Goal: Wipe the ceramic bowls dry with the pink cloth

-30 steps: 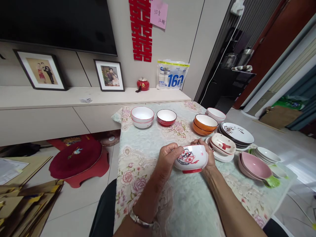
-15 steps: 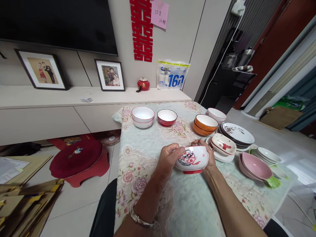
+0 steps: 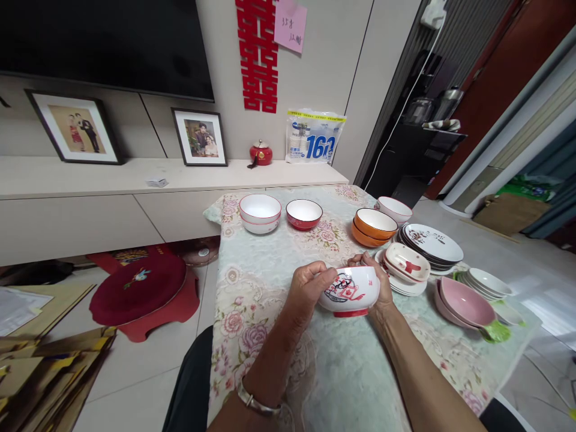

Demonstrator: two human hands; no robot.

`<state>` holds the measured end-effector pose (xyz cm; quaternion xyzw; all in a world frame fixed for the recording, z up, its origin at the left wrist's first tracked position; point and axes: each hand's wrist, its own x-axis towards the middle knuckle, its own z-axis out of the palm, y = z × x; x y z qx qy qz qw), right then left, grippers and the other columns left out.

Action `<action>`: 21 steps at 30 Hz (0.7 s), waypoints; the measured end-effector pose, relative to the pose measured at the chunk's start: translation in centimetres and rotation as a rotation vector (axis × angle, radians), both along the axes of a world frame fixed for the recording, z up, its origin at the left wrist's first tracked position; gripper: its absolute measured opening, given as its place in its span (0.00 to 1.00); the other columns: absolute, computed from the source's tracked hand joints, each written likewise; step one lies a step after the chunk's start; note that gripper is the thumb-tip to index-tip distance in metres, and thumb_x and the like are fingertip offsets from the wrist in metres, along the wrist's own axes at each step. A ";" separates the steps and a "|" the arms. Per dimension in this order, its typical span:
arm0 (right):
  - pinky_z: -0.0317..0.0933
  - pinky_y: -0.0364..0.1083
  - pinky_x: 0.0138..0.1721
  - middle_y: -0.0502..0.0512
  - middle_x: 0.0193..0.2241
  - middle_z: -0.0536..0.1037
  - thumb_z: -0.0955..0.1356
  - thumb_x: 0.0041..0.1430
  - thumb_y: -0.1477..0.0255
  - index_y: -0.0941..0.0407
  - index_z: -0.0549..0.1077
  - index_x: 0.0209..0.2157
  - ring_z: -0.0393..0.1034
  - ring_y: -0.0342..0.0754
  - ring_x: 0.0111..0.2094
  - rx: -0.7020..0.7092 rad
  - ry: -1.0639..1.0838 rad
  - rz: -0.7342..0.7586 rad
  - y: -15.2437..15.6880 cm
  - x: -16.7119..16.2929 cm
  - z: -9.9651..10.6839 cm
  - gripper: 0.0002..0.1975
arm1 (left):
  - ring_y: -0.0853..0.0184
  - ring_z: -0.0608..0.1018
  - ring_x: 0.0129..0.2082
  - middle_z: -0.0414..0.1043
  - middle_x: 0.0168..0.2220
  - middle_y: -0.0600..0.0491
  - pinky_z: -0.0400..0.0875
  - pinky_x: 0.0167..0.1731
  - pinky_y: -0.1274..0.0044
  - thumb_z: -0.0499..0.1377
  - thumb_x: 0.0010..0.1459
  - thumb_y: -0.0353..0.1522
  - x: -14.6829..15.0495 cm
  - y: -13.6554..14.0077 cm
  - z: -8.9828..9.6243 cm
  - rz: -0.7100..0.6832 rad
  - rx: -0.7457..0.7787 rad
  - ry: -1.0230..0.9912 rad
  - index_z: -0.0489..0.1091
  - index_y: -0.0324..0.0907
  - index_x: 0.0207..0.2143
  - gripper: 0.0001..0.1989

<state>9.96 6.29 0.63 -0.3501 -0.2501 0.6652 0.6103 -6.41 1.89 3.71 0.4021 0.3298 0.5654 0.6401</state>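
A white bowl (image 3: 353, 293) with a red foot and a black-and-red drawing is held tilted above the table, its outer side facing me. My left hand (image 3: 309, 288) grips its left edge, thumb on the outside. On the opposite side my right hand (image 3: 380, 285) is closed around the rim; some of its fingers are hidden behind the bowl. Beyond them stand two stacked white bowls (image 3: 260, 215), a red bowl (image 3: 305, 215) with a white inside, and stacked orange bowls (image 3: 373, 228).
Right of my hands are rectangular dishes (image 3: 407, 263) on white plates, a plate stack (image 3: 434, 243), pink bowls (image 3: 465, 303), small plates (image 3: 489, 282) and another white bowl (image 3: 394, 210). A flowered cloth (image 3: 256, 270) covers the table. A red stool (image 3: 144, 294) stands at left.
Hardly anything differs. Both hands keep hold of the white bowl in the same place, and the view shifts very slightly.
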 end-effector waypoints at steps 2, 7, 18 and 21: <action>0.63 0.42 0.24 0.46 0.22 0.75 0.78 0.43 0.61 0.56 0.75 0.26 0.69 0.42 0.22 0.004 -0.005 0.013 0.0 0.1 -0.1 0.15 | 0.75 0.52 0.19 0.49 0.16 0.61 0.45 0.21 0.77 0.65 0.46 0.43 0.0 0.0 0.0 0.004 0.000 0.001 0.56 0.43 0.17 0.22; 0.64 0.41 0.25 0.47 0.22 0.75 0.77 0.44 0.61 0.56 0.75 0.26 0.69 0.42 0.22 0.003 -0.007 0.032 0.1 0.2 -0.1 0.15 | 0.75 0.52 0.19 0.49 0.16 0.61 0.45 0.21 0.77 0.66 0.45 0.44 0.1 0.0 -0.2 0.015 -0.010 0.000 0.56 0.42 0.16 0.23; 0.63 0.42 0.24 0.47 0.21 0.75 0.77 0.44 0.62 0.56 0.75 0.26 0.69 0.42 0.21 -0.033 0.011 0.025 -0.1 0.1 0.1 0.14 | 0.74 0.53 0.20 0.51 0.17 0.61 0.46 0.22 0.77 0.64 0.50 0.43 -0.1 0.2 -0.8 -0.005 0.027 0.039 0.57 0.42 0.18 0.22; 0.63 0.42 0.24 0.47 0.21 0.75 0.77 0.45 0.62 0.56 0.75 0.26 0.68 0.42 0.21 -0.027 0.016 0.031 0.0 0.1 0.0 0.14 | 0.74 0.54 0.20 0.51 0.17 0.61 0.47 0.22 0.77 0.65 0.49 0.44 -0.1 0.1 -0.7 -0.004 0.014 0.043 0.57 0.42 0.18 0.22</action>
